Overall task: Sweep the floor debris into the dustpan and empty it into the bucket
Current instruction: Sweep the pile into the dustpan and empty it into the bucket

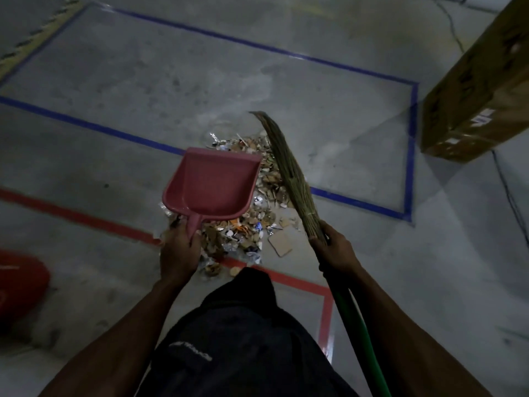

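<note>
My left hand (pixel 179 250) grips the handle of a pink dustpan (pixel 213 186), which looks empty and hangs over the left part of a debris pile (pixel 252 224). The pile holds paper scraps, cardboard bits and shiny foil on the grey floor. My right hand (pixel 333 247) grips a straw broom (pixel 286 167) where the bristles meet its green handle. The bristles slant up and left along the pile's right edge. A red bucket (pixel 20 285) shows partly at the left edge.
A large cardboard box (pixel 481 90) stands at the right. Blue tape (pixel 412 144) and red tape (pixel 86 217) mark rectangles on the concrete floor. A cable (pixel 512 202) trails along the floor at the right. My dark-clothed knee (pixel 243 325) is at the bottom centre.
</note>
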A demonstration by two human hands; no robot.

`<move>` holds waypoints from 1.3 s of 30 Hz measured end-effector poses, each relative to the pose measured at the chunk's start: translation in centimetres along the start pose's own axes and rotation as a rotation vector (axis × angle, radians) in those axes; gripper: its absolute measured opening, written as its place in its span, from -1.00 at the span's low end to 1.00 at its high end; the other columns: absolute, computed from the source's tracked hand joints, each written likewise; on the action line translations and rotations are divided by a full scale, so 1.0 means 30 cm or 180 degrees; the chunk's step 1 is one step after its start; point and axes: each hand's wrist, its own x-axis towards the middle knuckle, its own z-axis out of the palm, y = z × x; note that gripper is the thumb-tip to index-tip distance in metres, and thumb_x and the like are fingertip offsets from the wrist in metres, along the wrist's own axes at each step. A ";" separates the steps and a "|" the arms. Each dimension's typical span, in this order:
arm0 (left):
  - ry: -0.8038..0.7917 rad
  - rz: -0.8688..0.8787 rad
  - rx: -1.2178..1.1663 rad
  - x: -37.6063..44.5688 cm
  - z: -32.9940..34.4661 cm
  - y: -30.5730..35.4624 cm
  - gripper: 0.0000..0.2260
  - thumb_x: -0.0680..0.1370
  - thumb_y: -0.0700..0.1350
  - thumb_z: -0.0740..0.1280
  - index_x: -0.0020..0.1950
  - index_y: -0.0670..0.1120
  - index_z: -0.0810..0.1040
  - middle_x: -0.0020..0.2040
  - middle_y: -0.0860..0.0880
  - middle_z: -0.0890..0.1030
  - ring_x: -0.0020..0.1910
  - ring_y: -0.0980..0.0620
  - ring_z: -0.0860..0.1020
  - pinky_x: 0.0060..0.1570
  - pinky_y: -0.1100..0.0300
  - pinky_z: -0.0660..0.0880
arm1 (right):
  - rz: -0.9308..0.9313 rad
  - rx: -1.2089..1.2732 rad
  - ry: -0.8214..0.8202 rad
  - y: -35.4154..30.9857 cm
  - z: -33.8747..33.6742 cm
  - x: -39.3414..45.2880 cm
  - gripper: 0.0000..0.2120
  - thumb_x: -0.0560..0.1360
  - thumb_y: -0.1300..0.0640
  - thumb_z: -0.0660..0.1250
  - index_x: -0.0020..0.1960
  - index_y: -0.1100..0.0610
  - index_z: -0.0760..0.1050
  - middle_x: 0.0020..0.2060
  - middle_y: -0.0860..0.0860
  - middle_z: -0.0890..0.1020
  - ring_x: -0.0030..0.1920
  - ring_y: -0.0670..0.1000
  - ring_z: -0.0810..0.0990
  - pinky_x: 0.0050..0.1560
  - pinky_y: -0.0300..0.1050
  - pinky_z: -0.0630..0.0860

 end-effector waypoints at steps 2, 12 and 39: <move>-0.0016 -0.0008 -0.0006 0.005 0.050 0.075 -0.68 0.59 -0.10 0.25 0.32 -0.17 0.45 0.06 -0.29 0.58 0.01 -0.31 0.56 -0.07 -0.04 0.46 | -0.0012 -0.0010 0.0024 0.025 -0.070 0.036 -0.58 0.56 0.01 0.25 0.40 -0.16 0.33 -0.28 0.06 0.60 -0.43 0.13 0.62 -0.45 -0.05 0.58; -0.0030 -0.0334 -0.0091 0.167 0.401 0.375 -0.69 0.59 -0.09 0.25 0.28 -0.20 0.46 0.10 -0.27 0.58 0.03 -0.28 0.55 -0.05 -0.05 0.46 | 0.0008 -0.0292 -0.0347 0.035 -0.407 0.488 -0.53 0.58 -0.02 0.22 0.47 -0.17 0.23 -0.19 0.06 0.57 -0.38 0.16 0.63 -0.47 -0.05 0.58; 0.1432 -0.2611 -0.0242 -0.116 0.939 1.296 -0.72 0.59 -0.03 0.15 0.18 -0.16 0.48 -0.04 -0.21 0.59 -0.09 -0.25 0.56 -0.11 -0.05 0.51 | -0.1208 -0.2111 -0.2439 -0.118 -1.000 1.324 -0.49 0.58 -0.07 0.19 0.50 -0.16 0.16 0.09 0.11 0.58 -0.36 0.13 0.65 -0.48 -0.10 0.57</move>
